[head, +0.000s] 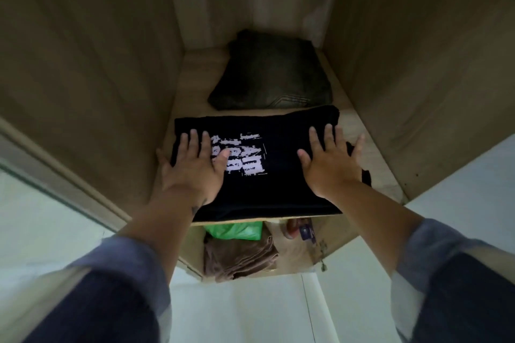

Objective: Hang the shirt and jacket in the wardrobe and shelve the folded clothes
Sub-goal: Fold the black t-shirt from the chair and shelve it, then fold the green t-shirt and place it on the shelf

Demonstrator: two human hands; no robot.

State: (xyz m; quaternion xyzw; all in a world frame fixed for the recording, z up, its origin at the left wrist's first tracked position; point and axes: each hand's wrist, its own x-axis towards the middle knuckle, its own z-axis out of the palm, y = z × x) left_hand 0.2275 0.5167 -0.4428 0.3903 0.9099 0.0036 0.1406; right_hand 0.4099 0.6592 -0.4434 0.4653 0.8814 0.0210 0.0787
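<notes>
A folded black T-shirt (281,175) with a pale printed logo lies at the front of a wooden wardrobe shelf (359,131). My left hand (192,167) rests flat on its left side, fingers spread, thumb over the print. Flat on the shirt's right side lies my right hand (331,164), fingers apart, little finger reaching past the cloth's edge. Neither hand grips anything. Behind the shirt, deeper on the same shelf, sits a folded dark grey garment (273,75).
Wooden side walls (92,64) close in the compartment left and right. On the shelf below lie a green plastic bag (237,231), a folded brown cloth (239,259) and small items (303,231) at the right. Pale floor shows beneath.
</notes>
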